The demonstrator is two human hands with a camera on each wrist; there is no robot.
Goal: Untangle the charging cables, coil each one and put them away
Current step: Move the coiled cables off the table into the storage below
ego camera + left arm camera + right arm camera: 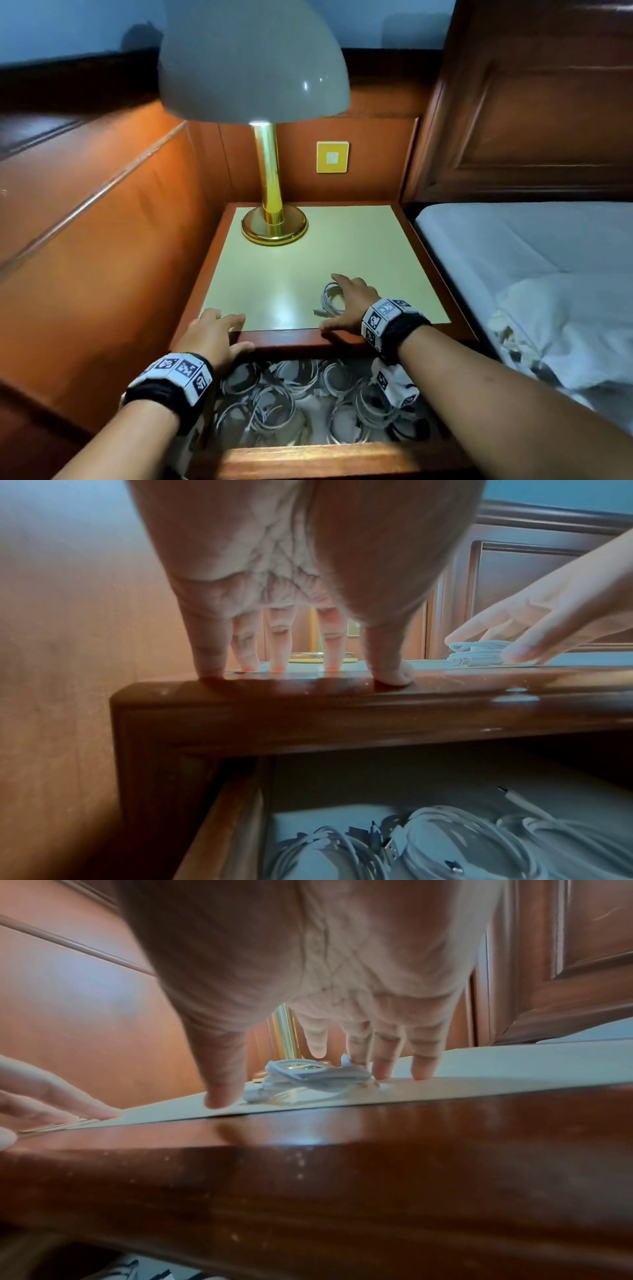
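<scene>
The reddish-brown wooden bedside cabinet with a pale yellow top panel (301, 260) carries the work; a brass-stemmed table lamp with a grey dome shade (270, 192) stands at its far left corner; below the front edge, the open wooden drawer (329, 455) holds many coiled white charging cables (294, 394), lying loose and overlapping.

One small coiled white cable (331, 298) lies on the top panel near the front edge, one connector end protruding toward the front.

The right hand (349, 303) is spread over this coil, fingers straight and apart, thumb on the panel beside it; in the right wrist view the fingertips (383, 1073) touch the panel at the coil's edge; nothing is gripped. The left hand (214, 334) rests flat on the cabinet's front left edge, fingers extended and apart, holding nothing.

Handling judgement: the cable is light, soft and springy, with a smooth jacket on a glossy panel; it is likely to slide under a push and to spring open if held by one strand. Recommended hold: pinch across all loops of the coil together, opposite the protruding connector; avoid lifting by the connector.
</scene>
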